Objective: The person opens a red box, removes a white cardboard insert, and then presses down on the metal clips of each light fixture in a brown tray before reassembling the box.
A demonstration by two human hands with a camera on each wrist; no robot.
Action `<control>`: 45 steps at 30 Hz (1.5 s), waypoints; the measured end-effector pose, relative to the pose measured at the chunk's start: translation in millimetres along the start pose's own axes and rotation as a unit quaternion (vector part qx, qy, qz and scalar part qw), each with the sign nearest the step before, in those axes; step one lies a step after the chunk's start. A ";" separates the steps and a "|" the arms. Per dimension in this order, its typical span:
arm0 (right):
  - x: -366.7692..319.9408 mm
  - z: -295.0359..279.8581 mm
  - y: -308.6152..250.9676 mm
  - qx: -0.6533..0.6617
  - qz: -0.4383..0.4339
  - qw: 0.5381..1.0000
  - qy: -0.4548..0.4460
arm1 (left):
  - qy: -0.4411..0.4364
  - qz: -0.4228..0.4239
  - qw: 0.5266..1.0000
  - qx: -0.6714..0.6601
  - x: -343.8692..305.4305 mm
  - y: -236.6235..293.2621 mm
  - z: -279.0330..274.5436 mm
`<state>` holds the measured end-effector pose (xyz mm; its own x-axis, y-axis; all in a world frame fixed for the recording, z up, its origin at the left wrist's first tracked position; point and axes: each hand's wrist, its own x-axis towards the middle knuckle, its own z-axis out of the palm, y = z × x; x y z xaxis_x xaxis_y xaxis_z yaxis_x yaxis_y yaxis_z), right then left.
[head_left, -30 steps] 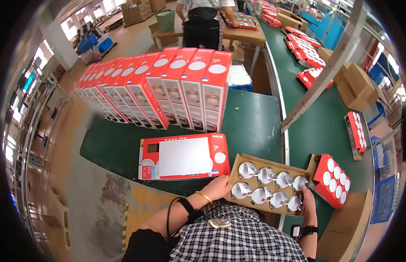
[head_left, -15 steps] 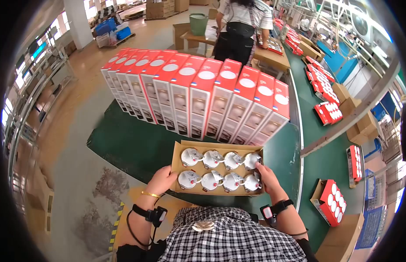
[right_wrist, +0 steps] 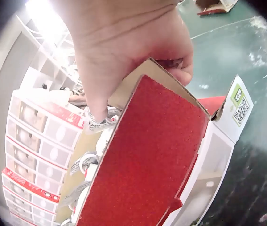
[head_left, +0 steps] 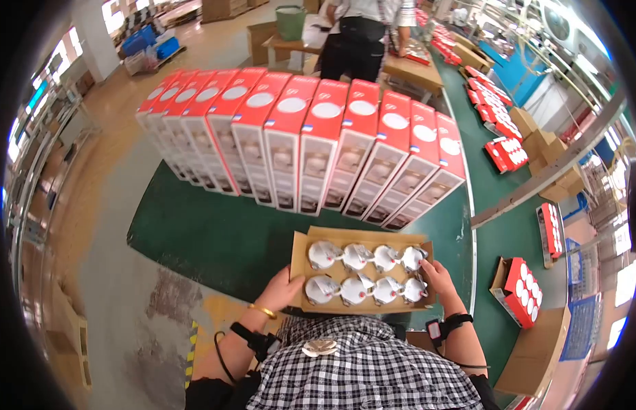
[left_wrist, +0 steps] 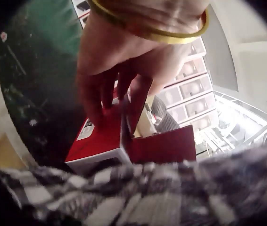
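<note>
In the head view, a shallow open cardboard box [head_left: 366, 236] holds two rows of round recessed spotlights [head_left: 354, 290] with white backs and printed tags. My left hand [head_left: 280, 290] grips the box's left end. My right hand [head_left: 438, 279] holds the right end, thumb over the rim beside a spotlight. In the left wrist view, the left fingers reach down along the box's red outside [left_wrist: 102, 129], with a red flap [left_wrist: 164, 147] spread beside them. The right wrist view shows the right hand [right_wrist: 128, 52] clasping the end wall, whose outer face [right_wrist: 143, 155] is red.
Behind the box, a row of upright red-and-white packages [head_left: 318, 143] stands on the green table [head_left: 195, 212]. To the right, a conveyor [head_left: 492, 232] carries red boxes of white discs [head_left: 523, 290]. A slanted metal post [head_left: 550, 164] rises beside it. Another person [head_left: 359, 41] works at a far table.
Both hands have carried the open box leftward from the table's right side to in front of the upright row. The red package lying flat there earlier is no longer visible.
</note>
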<state>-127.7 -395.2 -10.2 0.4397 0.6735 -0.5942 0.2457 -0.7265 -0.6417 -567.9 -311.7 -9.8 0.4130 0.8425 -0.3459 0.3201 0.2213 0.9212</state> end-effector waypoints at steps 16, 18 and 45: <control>-102.0 29.2 -80.3 -0.078 -0.293 0.953 0.006 | 0.022 0.381 0.893 0.237 24.1 88.0 21.5; -102.2 72.0 -102.8 -0.168 -0.443 0.879 -0.057 | -0.025 0.294 0.931 0.216 39.5 80.6 26.5; -64.0 123.5 -96.8 -0.355 -0.522 0.774 0.040 | -0.010 0.329 0.904 0.273 88.5 42.1 27.3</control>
<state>-286.3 -351.1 30.0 -0.2739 0.9543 0.1197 0.9041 0.2980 -0.3064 -494.6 -241.2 -6.5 0.6807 0.6934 0.2362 0.3713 -0.6045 0.7048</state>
